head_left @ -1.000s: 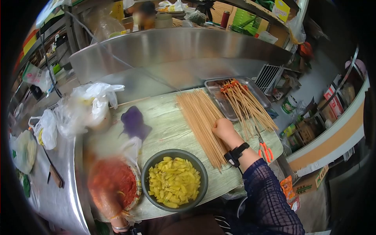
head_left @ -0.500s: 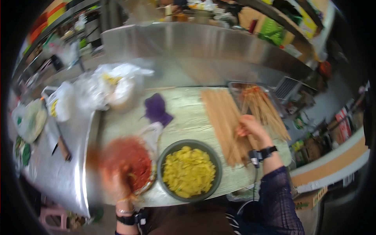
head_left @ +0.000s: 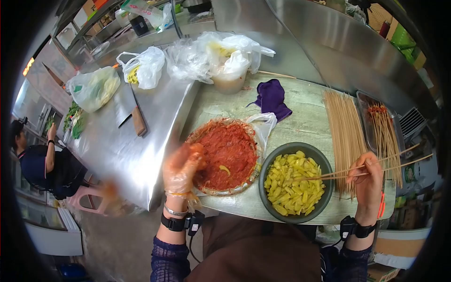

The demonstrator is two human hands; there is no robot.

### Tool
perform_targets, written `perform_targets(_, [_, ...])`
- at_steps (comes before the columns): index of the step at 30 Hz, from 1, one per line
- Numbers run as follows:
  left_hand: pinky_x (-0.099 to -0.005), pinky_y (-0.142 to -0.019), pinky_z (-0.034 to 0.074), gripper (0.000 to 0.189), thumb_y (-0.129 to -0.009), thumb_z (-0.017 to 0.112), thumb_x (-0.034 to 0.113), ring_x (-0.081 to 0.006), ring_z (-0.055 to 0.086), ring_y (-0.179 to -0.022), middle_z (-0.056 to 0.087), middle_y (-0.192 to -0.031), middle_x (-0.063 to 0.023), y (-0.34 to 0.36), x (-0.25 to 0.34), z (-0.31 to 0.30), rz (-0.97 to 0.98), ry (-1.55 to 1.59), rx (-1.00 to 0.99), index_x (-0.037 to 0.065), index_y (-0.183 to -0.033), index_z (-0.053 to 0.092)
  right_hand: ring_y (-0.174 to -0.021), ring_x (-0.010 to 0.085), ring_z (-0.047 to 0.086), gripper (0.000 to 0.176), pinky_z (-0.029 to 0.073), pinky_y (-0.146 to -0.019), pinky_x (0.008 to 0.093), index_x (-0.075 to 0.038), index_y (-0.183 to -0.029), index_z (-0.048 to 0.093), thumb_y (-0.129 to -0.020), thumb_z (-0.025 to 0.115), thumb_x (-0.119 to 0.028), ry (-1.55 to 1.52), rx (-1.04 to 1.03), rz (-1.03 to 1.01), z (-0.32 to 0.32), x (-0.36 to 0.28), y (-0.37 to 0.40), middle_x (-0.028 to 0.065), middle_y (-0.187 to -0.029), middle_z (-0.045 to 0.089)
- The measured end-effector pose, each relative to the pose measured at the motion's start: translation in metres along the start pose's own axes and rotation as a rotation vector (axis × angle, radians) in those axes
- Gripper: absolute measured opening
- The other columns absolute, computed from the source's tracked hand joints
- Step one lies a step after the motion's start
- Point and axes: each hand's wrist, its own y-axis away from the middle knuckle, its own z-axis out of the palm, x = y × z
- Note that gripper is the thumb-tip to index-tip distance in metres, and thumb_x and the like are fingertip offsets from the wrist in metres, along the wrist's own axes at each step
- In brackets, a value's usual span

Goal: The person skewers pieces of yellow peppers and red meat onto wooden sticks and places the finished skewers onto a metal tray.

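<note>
My left hand wears a clear plastic glove smeared red. Its fingers are curled together at the left rim of a bowl of red minced meat; what they hold, if anything, I cannot make out. One green-yellow piece lies on the meat. My right hand grips thin wooden skewers, two of them visible. Their front ends reach left over a grey-green bowl full of cut yellow-green peppers. Beyond that hand, a row of bare skewers lies on the board.
A metal tray at the right holds skewers with red tips. A purple cloth, a plastic tub and white bags lie farther back. A cleaver rests on the steel counter. Another person is at the far left.
The view has swung left. My right hand has left the row of skewers and now holds skewers beside the pepper bowl. My left hand has come up from the meat to the rim.
</note>
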Motion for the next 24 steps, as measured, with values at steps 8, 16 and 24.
perform_targets(8, [-0.0414, -0.064, 0.046, 0.008, -0.067, 0.067, 0.009, -0.0322, 0.057, -0.071, 0.058, -0.072, -0.0128, -0.01, 0.003, 0.038, 0.469, -1.046, -0.419, 0.005, -0.074, 0.065, -0.056, 0.014, 0.052, 0.03, 0.044, -0.052, 0.0236, 0.0, -0.085, 0.05, -0.098, 0.039, -0.025, 0.05, 0.001, -0.031, 0.024, 0.015, 0.026, 0.0077, -0.072, 0.049])
perform_targets(16, [-0.0425, -0.068, 0.048, 0.013, -0.065, 0.064, 0.011, -0.0333, 0.059, -0.081, 0.059, -0.084, -0.014, -0.014, -0.008, 0.073, 0.612, -1.514, -0.718, 0.009, -0.078, 0.064, -0.056, 0.014, 0.051, 0.027, 0.044, -0.054, 0.024, 0.001, -0.086, 0.05, -0.098, 0.039, -0.021, 0.012, -0.038, -0.033, 0.02, 0.018, 0.04, 0.0091, -0.075, 0.049])
perform_targets(24, [-0.0422, -0.069, 0.049, 0.014, -0.068, 0.061, 0.016, -0.0335, 0.059, -0.079, 0.06, -0.085, -0.015, -0.02, -0.009, 0.068, 0.488, -1.485, -0.459, 0.006, -0.079, 0.062, -0.055, 0.014, 0.051, 0.026, 0.044, -0.053, 0.0239, 0.001, -0.086, 0.051, -0.097, 0.04, -0.02, -0.031, -0.005, -0.044, 0.013, 0.021, 0.046, 0.0095, -0.075, 0.05])
